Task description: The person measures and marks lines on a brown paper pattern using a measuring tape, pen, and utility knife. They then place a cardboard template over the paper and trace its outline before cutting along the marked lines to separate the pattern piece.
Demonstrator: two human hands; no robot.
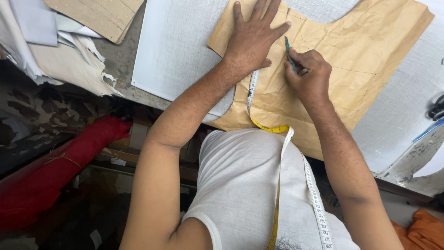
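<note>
A crumpled brown paper pattern (356, 51) lies on white cloth (175, 46) spread over the table. My left hand (254, 34) presses flat on the pattern's upper left part, fingers spread. My right hand (309, 76) grips a thin blue-green pencil (289, 53) with its tip touching the paper just right of my left hand. A white and yellow measuring tape (282, 139) hangs around my neck and trails onto the pattern near my left wrist.
Scissors (436, 107) and a blue stick (428, 131) lie at the right table edge. Cardboard (99, 14) and cloth scraps (64, 60) pile at the upper left. A red fabric roll (51, 171) lies below the table; orange cloth (423, 231) sits lower right.
</note>
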